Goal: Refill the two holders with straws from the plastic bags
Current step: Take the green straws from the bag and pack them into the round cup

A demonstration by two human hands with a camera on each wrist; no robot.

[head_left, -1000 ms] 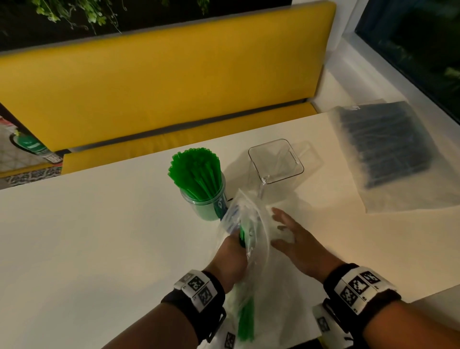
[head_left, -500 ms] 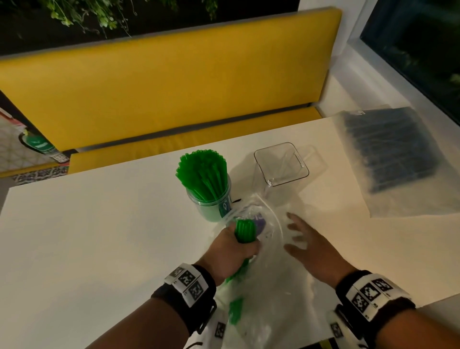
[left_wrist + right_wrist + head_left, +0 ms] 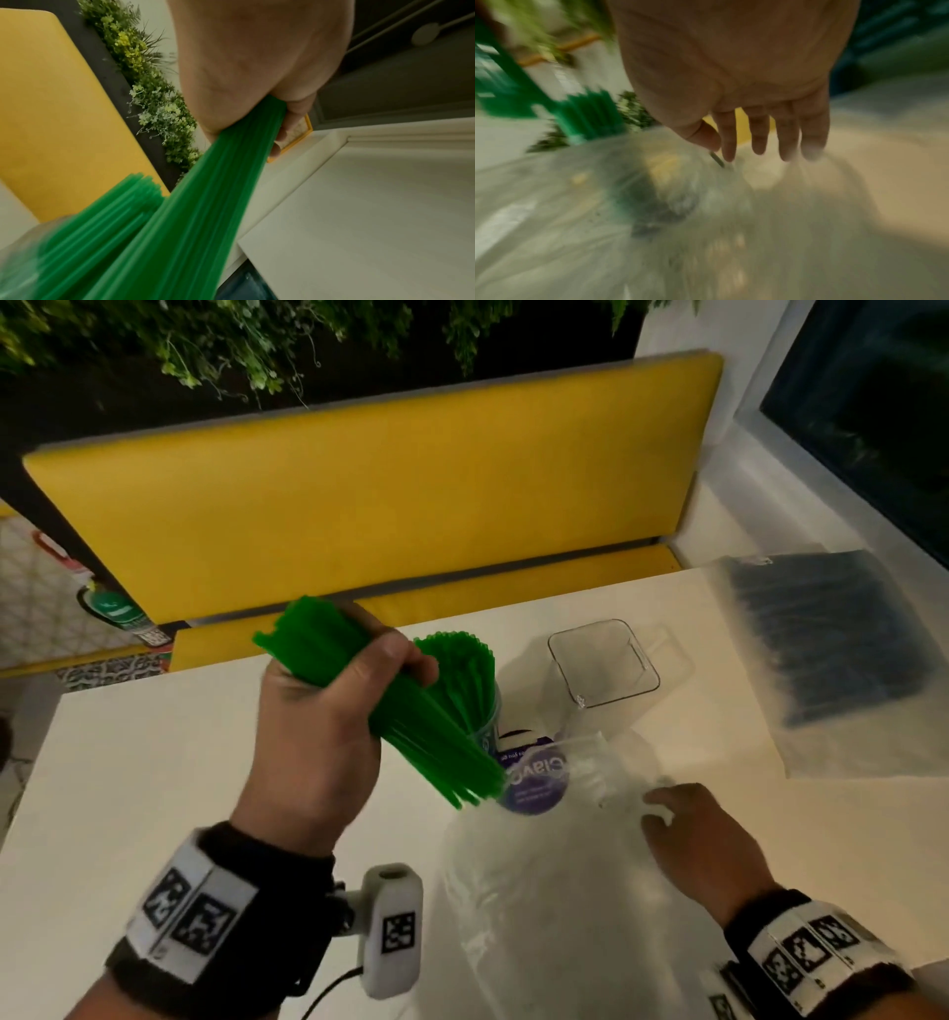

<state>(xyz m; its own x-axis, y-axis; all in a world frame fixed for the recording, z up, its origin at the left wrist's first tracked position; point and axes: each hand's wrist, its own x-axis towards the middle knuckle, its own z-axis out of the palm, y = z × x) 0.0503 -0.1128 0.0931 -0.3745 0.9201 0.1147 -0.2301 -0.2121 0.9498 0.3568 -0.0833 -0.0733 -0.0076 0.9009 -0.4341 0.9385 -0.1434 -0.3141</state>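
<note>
My left hand [image 3: 328, 711] grips a bundle of green straws [image 3: 411, 711], lifted above the table and slanting down toward the mouth of a clear plastic bag [image 3: 554, 865]; the same bundle of green straws [image 3: 205, 203] fills the left wrist view. Behind the bundle stands a round holder [image 3: 485, 726] full of green straws. A square clear holder [image 3: 603, 662] stands empty to its right. My right hand [image 3: 703, 839] lies on the bag with straight fingers [image 3: 757, 138]. A second bag of dark straws [image 3: 821, 639] lies at the far right.
The white table [image 3: 154, 788] ends near the yellow bench [image 3: 359, 495] behind it. A window sill and wall run along the right side. A purple round label [image 3: 534, 778] shows at the bag's mouth.
My left hand has pulled the green straw bundle out of the clear bag and raised it up and to the left. The right hand stays on the bag, shifted slightly right.
</note>
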